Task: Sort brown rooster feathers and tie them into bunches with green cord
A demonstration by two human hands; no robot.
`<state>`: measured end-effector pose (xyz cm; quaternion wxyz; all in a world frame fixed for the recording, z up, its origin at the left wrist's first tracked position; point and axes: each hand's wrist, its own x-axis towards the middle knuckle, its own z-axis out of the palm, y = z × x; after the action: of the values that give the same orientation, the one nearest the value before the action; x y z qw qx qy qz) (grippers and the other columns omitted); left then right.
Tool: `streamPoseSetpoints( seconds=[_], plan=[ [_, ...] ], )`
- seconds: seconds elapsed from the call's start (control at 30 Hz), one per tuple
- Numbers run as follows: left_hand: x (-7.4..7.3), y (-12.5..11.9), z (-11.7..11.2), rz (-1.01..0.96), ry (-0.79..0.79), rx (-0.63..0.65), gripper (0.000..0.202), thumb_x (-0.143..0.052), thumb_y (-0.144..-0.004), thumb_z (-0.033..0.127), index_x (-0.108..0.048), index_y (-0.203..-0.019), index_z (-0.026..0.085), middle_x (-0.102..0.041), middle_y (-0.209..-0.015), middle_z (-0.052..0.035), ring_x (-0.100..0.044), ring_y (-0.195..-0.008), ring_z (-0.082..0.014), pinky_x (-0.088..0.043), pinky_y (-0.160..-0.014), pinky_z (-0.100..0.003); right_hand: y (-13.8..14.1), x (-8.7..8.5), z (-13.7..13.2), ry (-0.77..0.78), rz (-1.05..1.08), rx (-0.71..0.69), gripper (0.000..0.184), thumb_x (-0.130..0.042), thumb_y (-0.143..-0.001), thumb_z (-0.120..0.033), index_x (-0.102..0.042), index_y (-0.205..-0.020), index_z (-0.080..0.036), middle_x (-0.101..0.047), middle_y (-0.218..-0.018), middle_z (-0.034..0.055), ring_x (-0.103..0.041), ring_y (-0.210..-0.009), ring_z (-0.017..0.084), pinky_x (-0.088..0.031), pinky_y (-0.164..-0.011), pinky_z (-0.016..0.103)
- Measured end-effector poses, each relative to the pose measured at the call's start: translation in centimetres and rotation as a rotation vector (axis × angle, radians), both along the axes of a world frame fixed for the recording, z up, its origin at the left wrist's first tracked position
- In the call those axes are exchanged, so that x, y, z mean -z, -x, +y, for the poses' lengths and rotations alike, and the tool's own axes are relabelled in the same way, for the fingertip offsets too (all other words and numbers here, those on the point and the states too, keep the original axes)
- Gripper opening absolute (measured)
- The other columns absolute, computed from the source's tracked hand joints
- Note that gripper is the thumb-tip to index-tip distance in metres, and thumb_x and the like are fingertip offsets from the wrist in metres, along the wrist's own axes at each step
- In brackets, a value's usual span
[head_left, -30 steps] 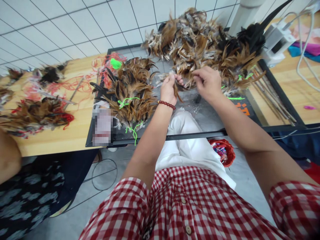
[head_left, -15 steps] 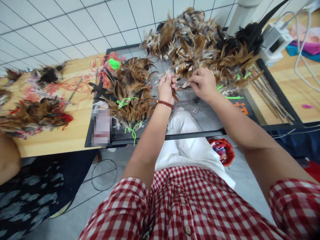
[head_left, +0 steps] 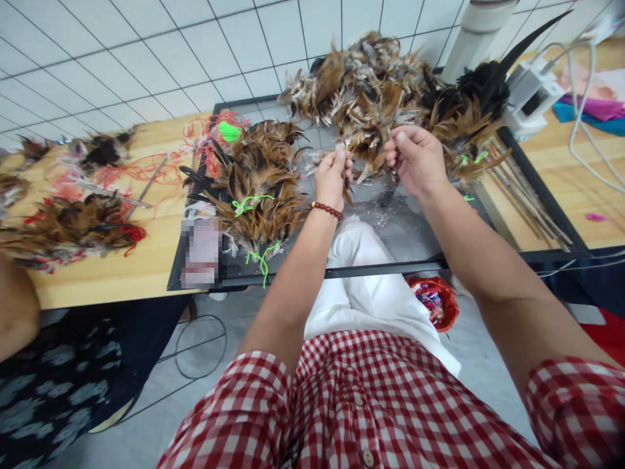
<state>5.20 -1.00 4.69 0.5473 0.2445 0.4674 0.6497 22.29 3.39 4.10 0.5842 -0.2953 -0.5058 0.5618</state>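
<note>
My left hand (head_left: 332, 176), with a beaded bracelet at the wrist, is closed around a small bunch of feathers (head_left: 347, 194). Pale quill ends stick out above its thumb, and brown tips hang below. To its right, my right hand (head_left: 417, 156) has its fingers curled and thumb pressed in, at the front edge of a large heap of brown and white feathers (head_left: 361, 85). What those fingers hold, if anything, is too small to make out. Left of my hands lies a pile of brown feather bundles (head_left: 268, 169), some tied with bright green string (head_left: 251, 203).
A black-framed glass panel (head_left: 385, 268) lies under the feathers, with thin sticks (head_left: 532, 202) at its right. A white charger (head_left: 532, 94) with cables stands behind. More feathers (head_left: 83, 221) and red string lie leftward, near another person's arm (head_left: 17, 312). A red basket (head_left: 446, 306) sits below.
My right hand has moved right and slightly up, away from my left hand, and its palm side has turned more into view. The left hand keeps its hold on the feathers.
</note>
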Motion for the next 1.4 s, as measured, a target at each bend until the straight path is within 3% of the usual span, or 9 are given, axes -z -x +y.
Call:
streamPoseSetpoints(
  seconds=[0.3, 0.4, 0.53, 0.63, 0.77, 0.93, 1.13, 1.27, 1.4],
  plan=[
    [-0.8, -0.4, -0.9, -0.019, -0.007, 0.094, 0.020, -0.068, -0.101, 0.026, -0.067, -0.083, 0.018, -0.063, -0.069, 0.0044, -0.056, -0.055, -0.0022, -0.048, -0.059, -0.015, 1.6, -0.3, -2.0, 0.038, -0.156, -0.151, 0.060, -0.102, -0.066, -0.047, -0.067, -0.112, -0.032, -0.074, -0.069, -0.0059, -0.066, -0.057, 0.014, -0.055, -0.052, 0.027],
    [-0.3, -0.4, -0.7, -0.050, 0.041, 0.127, 0.016, -0.075, -0.096, 0.031, -0.070, -0.087, 0.019, -0.071, -0.076, 0.0009, -0.074, -0.081, -0.0111, -0.060, -0.080, -0.022, 1.6, -0.4, -1.8, 0.008, -0.071, -0.134, 0.060, -0.103, -0.063, -0.048, -0.069, -0.110, -0.031, -0.077, -0.074, -0.0046, -0.069, -0.062, 0.013, -0.058, -0.055, 0.025],
    [-0.6, -0.5, -1.0, -0.096, 0.029, 0.172, 0.016, -0.068, -0.100, 0.024, -0.070, -0.087, 0.016, -0.078, -0.092, -0.0034, -0.078, -0.101, -0.0164, -0.060, -0.099, -0.032, 1.1, -0.5, -1.3, -0.047, 0.091, -0.063, 0.056, -0.104, -0.059, -0.051, -0.074, -0.102, -0.032, -0.081, -0.083, -0.0047, -0.074, -0.071, 0.011, -0.063, -0.064, 0.022],
    [-1.2, -0.5, -1.6, -0.107, -0.076, 0.257, 0.025, -0.058, -0.103, 0.013, -0.067, -0.081, 0.014, -0.080, -0.099, -0.0035, -0.075, -0.087, -0.0098, -0.061, -0.093, -0.027, 0.8, -0.4, -1.0, -0.031, 0.051, -0.032, 0.051, -0.101, -0.065, -0.054, -0.073, -0.102, -0.032, -0.080, -0.085, -0.0042, -0.075, -0.076, 0.014, -0.065, -0.068, 0.026],
    [-0.8, -0.7, -1.7, -0.011, -0.077, 0.347, 0.020, -0.075, -0.097, 0.029, -0.069, -0.082, 0.016, -0.079, -0.086, -0.0026, -0.076, -0.081, -0.0107, -0.063, -0.082, -0.024, 0.7, -0.1, -1.0, -0.046, -0.073, -0.005, 0.050, -0.096, -0.071, -0.054, -0.070, -0.107, -0.031, -0.080, -0.093, -0.0009, -0.074, -0.080, 0.016, -0.063, -0.071, 0.032],
    [0.0, -1.2, -1.1, 0.016, -0.080, 0.198, 0.027, -0.081, -0.091, 0.041, -0.070, -0.082, 0.019, -0.073, -0.077, -0.0013, -0.075, -0.082, -0.0133, -0.062, -0.079, -0.027, 0.5, 0.5, 0.0, -0.067, 0.070, 0.116, 0.073, -0.101, -0.062, -0.054, -0.062, -0.122, -0.039, -0.071, -0.129, -0.0008, -0.071, -0.088, 0.014, -0.060, -0.076, 0.032],
    [-0.8, -1.1, -1.4, 0.143, -0.179, 0.068, 0.019, -0.084, -0.087, 0.028, -0.072, -0.075, 0.021, -0.075, -0.078, -0.0005, -0.075, -0.091, -0.0145, -0.058, -0.090, -0.027, 0.9, 0.9, -0.1, -0.099, -0.181, 0.176, 0.050, -0.086, -0.075, -0.073, -0.071, -0.089, -0.027, -0.064, -0.080, -0.0006, -0.057, -0.067, 0.013, -0.049, -0.057, 0.028],
    [-1.0, -1.2, -1.8, 0.331, -0.264, 0.058, 0.019, -0.084, -0.084, 0.020, -0.072, -0.069, 0.021, -0.076, -0.082, -0.0010, -0.073, -0.098, -0.0160, -0.056, -0.095, -0.026, 1.7, 0.1, -1.6, -0.029, -0.178, 0.064, 0.055, -0.086, -0.072, -0.077, -0.072, -0.080, -0.025, -0.061, -0.073, -0.0013, -0.055, -0.064, 0.012, -0.047, -0.056, 0.027],
    [-0.3, -1.3, -1.5, 0.360, -0.282, 0.099, 0.020, -0.086, -0.084, 0.026, -0.072, -0.069, 0.022, -0.073, -0.076, -0.0001, -0.072, -0.089, -0.0155, -0.057, -0.089, -0.025, 1.9, -0.2, -2.0, -0.100, -0.180, 0.095, 0.056, -0.086, -0.071, -0.077, -0.067, -0.075, -0.024, -0.056, -0.068, -0.0022, -0.055, -0.066, 0.013, -0.048, -0.060, 0.028]
  ],
)
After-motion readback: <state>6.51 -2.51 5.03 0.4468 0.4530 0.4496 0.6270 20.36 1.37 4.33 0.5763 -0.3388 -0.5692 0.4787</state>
